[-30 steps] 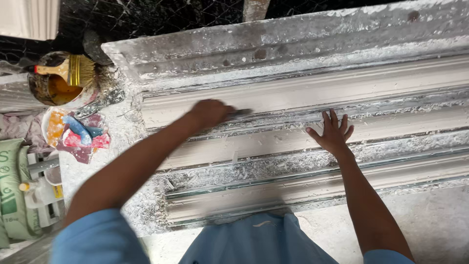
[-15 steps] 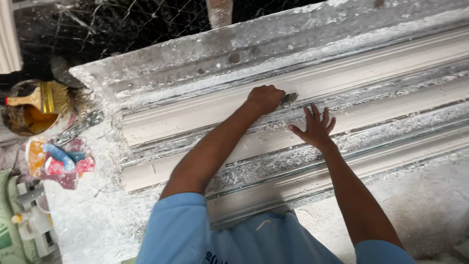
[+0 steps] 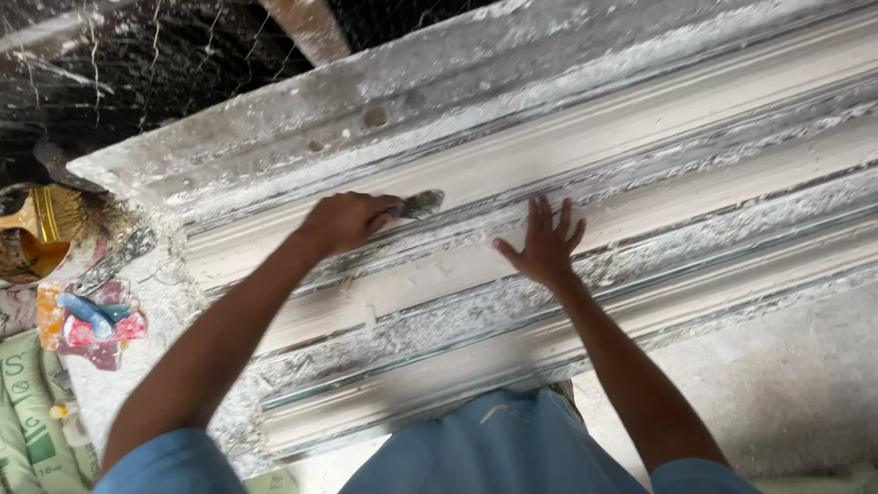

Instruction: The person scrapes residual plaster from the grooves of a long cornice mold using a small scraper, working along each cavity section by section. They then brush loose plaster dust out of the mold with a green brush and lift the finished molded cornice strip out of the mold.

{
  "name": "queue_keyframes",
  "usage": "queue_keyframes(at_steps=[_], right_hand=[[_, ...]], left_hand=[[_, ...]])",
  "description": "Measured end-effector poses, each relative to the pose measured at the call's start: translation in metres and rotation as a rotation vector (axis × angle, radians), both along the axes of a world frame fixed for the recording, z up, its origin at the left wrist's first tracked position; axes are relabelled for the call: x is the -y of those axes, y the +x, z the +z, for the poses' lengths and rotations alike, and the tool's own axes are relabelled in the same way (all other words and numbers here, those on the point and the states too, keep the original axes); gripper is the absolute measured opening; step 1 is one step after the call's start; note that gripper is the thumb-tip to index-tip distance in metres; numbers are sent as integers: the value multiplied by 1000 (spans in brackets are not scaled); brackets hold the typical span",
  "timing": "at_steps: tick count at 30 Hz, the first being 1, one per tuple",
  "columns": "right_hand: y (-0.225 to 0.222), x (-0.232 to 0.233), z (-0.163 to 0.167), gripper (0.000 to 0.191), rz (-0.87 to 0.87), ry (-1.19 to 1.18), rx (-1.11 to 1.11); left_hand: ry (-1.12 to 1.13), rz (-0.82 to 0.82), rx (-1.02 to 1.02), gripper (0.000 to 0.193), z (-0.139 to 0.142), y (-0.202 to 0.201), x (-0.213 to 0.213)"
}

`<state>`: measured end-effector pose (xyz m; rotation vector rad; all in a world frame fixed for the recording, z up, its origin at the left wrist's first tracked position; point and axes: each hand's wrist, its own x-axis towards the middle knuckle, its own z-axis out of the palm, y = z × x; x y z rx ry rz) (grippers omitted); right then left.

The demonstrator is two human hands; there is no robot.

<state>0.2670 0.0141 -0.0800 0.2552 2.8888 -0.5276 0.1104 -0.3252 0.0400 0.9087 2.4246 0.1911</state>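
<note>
a long plaster cornice moulding [image 3: 640,155] is seen lying across a rough, plaster-spattered work surface [image 3: 786,384], running from lower left to upper right. its profile is made up of several parallel ridges and grooves, with smoother pale bands set between coarser grey, crusted ones. the left hand [image 3: 343,222] is closed around the handle of a small scraping tool [image 3: 416,204], the fingers curled tight upon it; the blade of the tool is laid against a groove in the upper part of the moulding. the right hand [image 3: 546,245] is held flat on a pale band of the moulding just to the right of the tool, fingers spread wide, nothing being gripped. both forearms are extended from blue sleeves at the bottom edge. at the far left, well apart from the hands, a yellow-bristled brush [image 3: 41,220] is noted resting in a stained container, with a cluster of red, orange and blue objects [image 3: 87,316] below it and a green-printed sack [image 3: 32,412] beneath that. dark netting [image 3: 165,64] is visible beyond the upper edge of the moulding.
</note>
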Motion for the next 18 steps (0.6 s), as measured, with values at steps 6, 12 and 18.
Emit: queue_keyframes(at_steps=[6,12,18], right_hand=[[19,-52,-10,94,123,-240,-117],[29,-258,-11,77,-34,91,-183],[-5,-353,-1,92,-61,21,-92]], left_hand=[[-203,-63,-72,42,0,2,-40],[-442,-47,-24,49,31,6,-93],[-39,-59,-78,44,-44,-9,-310]])
